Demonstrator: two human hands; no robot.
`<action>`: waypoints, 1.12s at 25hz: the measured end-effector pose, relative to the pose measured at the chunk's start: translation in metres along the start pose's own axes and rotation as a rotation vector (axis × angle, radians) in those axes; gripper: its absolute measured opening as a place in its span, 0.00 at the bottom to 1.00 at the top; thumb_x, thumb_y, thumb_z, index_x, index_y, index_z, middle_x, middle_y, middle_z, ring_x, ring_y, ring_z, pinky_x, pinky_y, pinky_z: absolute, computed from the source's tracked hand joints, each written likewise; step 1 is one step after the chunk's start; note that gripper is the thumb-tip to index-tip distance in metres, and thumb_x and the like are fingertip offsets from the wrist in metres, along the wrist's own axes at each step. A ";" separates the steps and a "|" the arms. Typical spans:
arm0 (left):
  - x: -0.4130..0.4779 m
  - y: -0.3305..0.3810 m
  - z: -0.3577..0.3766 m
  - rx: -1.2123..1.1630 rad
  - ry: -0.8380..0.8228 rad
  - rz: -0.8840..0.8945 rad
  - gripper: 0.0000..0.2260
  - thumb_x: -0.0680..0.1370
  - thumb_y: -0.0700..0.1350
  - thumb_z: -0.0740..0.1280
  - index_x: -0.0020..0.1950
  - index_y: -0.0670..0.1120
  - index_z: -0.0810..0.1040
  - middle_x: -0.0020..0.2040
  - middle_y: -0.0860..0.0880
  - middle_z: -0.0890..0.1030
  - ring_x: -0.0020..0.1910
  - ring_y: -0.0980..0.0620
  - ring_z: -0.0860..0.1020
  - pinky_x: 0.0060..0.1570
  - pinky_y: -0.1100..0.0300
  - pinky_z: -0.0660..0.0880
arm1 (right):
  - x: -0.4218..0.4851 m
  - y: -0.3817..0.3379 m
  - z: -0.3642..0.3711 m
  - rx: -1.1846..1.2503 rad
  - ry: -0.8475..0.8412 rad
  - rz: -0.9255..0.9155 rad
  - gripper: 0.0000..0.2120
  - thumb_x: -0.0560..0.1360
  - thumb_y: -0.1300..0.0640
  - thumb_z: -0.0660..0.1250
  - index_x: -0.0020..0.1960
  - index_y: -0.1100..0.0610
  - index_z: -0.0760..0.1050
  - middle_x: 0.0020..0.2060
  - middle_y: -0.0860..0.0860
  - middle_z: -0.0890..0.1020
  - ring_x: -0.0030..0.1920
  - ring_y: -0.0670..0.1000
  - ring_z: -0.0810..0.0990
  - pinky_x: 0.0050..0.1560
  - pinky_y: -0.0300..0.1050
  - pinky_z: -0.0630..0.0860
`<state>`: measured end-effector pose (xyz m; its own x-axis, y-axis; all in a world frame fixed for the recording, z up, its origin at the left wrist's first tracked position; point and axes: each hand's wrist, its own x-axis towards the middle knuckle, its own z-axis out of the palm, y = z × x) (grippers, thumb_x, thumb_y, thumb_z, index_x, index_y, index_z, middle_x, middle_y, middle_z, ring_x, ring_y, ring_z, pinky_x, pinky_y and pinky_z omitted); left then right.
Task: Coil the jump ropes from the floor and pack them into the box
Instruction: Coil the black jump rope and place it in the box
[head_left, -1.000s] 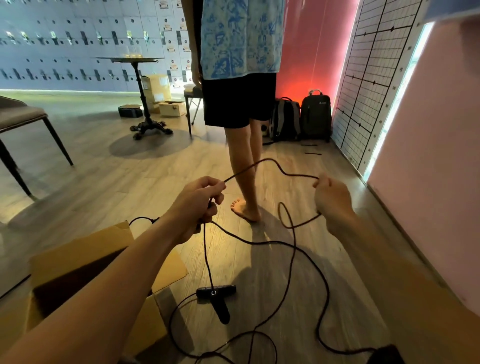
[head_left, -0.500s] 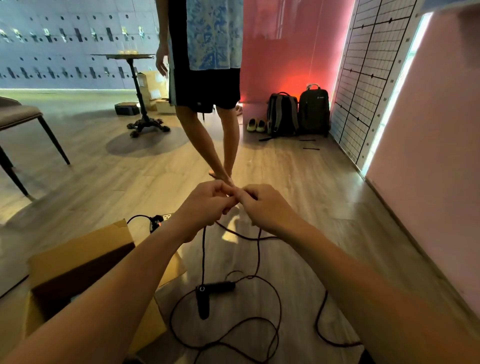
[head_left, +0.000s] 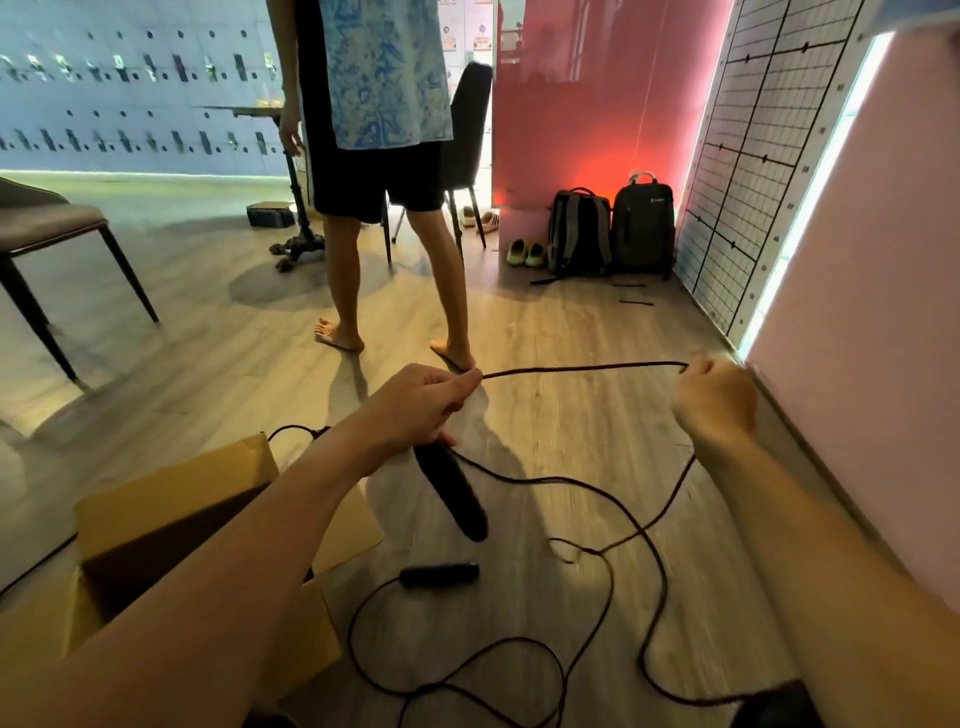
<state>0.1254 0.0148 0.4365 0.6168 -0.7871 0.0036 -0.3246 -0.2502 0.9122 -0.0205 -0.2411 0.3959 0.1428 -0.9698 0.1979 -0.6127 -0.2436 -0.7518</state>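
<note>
A thin black jump rope cord (head_left: 582, 368) was held taut between both hands. The left hand (head_left: 421, 405) was curled round it, with a matt, tapered black handle (head_left: 452, 488) hanging below; the right hand (head_left: 714, 402) was fisted on the cord. Slack loops were recorded on the wood-grain floor (head_left: 571, 322), beside a second cylindrical handle (head_left: 439, 574). An open brown cardboard box (head_left: 171, 493) was noted just left of them.

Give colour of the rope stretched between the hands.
Black or very dark; the rope shows best in the head view.
</note>
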 end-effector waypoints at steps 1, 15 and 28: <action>0.001 -0.001 0.002 -0.004 -0.010 0.011 0.21 0.83 0.53 0.60 0.31 0.45 0.68 0.25 0.51 0.63 0.21 0.58 0.64 0.28 0.65 0.72 | -0.005 -0.002 0.004 -0.074 -0.025 -0.096 0.22 0.83 0.46 0.49 0.55 0.58 0.77 0.53 0.59 0.80 0.52 0.58 0.75 0.56 0.55 0.73; -0.004 -0.005 -0.006 -0.052 -0.323 -0.032 0.13 0.79 0.44 0.67 0.35 0.43 0.78 0.31 0.46 0.78 0.35 0.45 0.82 0.45 0.52 0.78 | -0.085 -0.074 -0.010 0.362 -1.146 -0.590 0.07 0.80 0.54 0.64 0.51 0.54 0.80 0.39 0.48 0.77 0.35 0.41 0.72 0.37 0.35 0.70; -0.013 -0.017 -0.001 0.090 -0.478 -0.195 0.19 0.74 0.56 0.72 0.53 0.41 0.77 0.44 0.46 0.83 0.49 0.47 0.84 0.57 0.49 0.77 | -0.078 -0.066 -0.016 0.580 -0.765 -0.507 0.10 0.82 0.51 0.60 0.50 0.52 0.80 0.33 0.45 0.73 0.35 0.45 0.71 0.40 0.42 0.69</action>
<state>0.1238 0.0298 0.4212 0.2824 -0.8854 -0.3692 -0.3102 -0.4485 0.8383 -0.0042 -0.1497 0.4402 0.8455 -0.4574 0.2755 0.0857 -0.3930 -0.9155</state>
